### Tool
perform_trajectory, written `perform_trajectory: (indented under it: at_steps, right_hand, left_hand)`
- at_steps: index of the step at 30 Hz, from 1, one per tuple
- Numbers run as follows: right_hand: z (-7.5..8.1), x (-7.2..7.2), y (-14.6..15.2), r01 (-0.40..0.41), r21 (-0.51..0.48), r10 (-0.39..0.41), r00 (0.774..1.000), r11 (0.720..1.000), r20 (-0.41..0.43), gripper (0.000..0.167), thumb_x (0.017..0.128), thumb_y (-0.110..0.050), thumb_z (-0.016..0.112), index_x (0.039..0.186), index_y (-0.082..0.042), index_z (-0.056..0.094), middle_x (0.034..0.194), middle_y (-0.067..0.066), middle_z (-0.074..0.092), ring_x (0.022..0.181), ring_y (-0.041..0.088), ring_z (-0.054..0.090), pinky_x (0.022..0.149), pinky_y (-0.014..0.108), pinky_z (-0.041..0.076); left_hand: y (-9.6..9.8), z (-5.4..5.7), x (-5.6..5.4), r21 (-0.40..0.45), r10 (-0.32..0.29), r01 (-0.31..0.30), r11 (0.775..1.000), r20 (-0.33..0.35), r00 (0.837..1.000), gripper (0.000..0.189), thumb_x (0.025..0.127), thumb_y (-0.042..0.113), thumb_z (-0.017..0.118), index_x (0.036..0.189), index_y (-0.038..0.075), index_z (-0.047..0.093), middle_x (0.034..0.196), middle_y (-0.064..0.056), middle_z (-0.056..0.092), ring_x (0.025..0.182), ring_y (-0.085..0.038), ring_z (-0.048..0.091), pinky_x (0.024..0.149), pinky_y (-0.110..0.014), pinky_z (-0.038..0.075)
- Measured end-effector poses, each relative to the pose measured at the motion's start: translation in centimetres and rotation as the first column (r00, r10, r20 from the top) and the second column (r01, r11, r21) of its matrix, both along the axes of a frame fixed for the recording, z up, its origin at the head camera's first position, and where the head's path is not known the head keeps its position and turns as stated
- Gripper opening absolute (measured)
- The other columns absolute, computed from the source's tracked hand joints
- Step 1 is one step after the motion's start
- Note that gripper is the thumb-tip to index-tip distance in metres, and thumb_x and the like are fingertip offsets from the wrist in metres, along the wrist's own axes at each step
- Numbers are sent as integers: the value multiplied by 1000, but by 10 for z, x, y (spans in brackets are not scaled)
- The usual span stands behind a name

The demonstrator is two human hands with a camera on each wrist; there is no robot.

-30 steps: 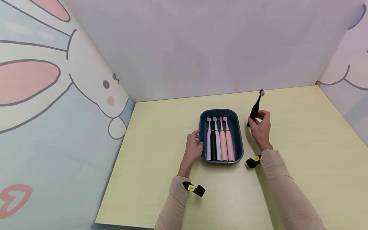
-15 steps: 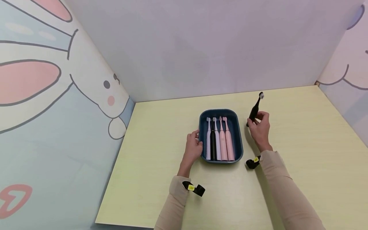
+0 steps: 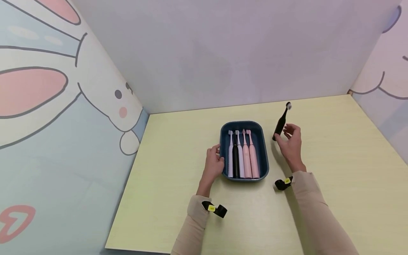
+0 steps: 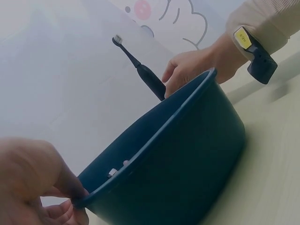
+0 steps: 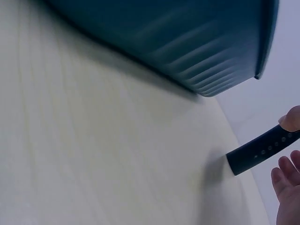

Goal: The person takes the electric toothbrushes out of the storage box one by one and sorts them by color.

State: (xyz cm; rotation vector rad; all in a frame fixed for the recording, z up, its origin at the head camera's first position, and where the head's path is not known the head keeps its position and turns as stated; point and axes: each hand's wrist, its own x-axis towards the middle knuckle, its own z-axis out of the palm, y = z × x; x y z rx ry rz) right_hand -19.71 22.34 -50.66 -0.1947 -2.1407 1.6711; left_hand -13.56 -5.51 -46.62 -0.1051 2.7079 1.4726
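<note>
A dark blue plastic bin [image 3: 267,163] stands on the table, and my left hand [image 3: 214,163] pinches its left rim between thumb and fingers [image 4: 65,211]. Several electric toothbrushes lie side by side in it: two lavender, one black toothbrush [image 3: 236,161] and two pink ones, such as the outer pink toothbrush [image 3: 254,159]. Right of the bin, another black electric toothbrush [image 3: 281,124] is upright with its head raised and tilted right. My right hand [image 3: 291,146] is beside it, thumb at the lower handle [image 5: 260,152], fingers spread away from the handle.
The pale yellow table [image 3: 169,159] meets a plain wall [image 3: 223,53] at the back. A side wall with a rabbit drawing [image 3: 105,92] rises at the left. Black wrist cameras are strapped over both sleeves, such as the right wrist camera [image 3: 282,184].
The black toothbrush has come down slightly and now stands beside the bin. My right fingers have opened away from its handle. My left hand stays at the bin's rim.
</note>
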Motion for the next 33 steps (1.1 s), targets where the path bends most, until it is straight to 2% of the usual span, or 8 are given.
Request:
perform_trajectory:
  at_steps: [5,10,18,22,28,30,33]
  right_hand:
    - [11,9,2,33,-25,-34,999,999,-14,57,84,-8,68,133,-6,39,124,7,47,112,21,50,103,34,41]
    - [23,20,-1,59,-91,-67,994,994,-86,58,82,-2,68,133,-6,40,120,3,49,108,14,52,100,28,42]
    - [55,42,-16,9,-157,-36,985,988,-171,57,81,4,66,132,-4,40,115,-8,49,108,9,52,101,28,41]
    - [72,51,-28,-17,-161,-16,979,987,-201,56,81,6,65,130,-2,41,115,-2,51,107,12,53,100,26,42]
    - [80,57,-45,-57,-83,41,981,995,-189,54,81,7,65,129,3,40,121,20,49,111,28,50,101,28,42]
    - [82,60,-51,-75,-52,65,982,996,-175,53,82,7,64,129,6,39,122,24,48,109,23,51,102,30,42]
    - [77,59,-58,-101,-23,97,984,995,-153,54,83,6,64,130,8,37,119,15,50,107,11,51,101,29,43]
  left_hand:
    - [0,0,-1,-4,2,-2,1000,2,1000,50,92,0,51,141,6,43,114,-10,46,85,-16,49,77,-29,46]
    - [1,1,-1,0,2,-2,1000,13,1000,50,92,0,51,141,7,42,114,-9,45,85,-16,48,76,-29,46]
    - [0,1,-2,-10,-7,7,1000,-2,1000,50,92,-1,50,141,6,43,113,-10,46,84,-15,48,76,-29,45]
    - [-1,1,-3,-14,-13,13,1000,-7,1000,50,92,-1,50,141,5,43,112,-10,46,83,-15,48,76,-28,45]
    - [-1,2,-3,-4,-7,7,1000,0,1000,50,91,-1,50,141,6,43,113,-10,46,83,-15,48,76,-29,45]
    - [-1,2,-3,-1,-5,5,1000,5,1000,50,91,-1,50,141,6,43,113,-10,46,84,-15,48,76,-29,45]
    - [-1,2,-3,-1,-1,1,1000,20,1000,51,92,-1,50,141,6,43,113,-9,45,84,-15,48,75,-29,45]
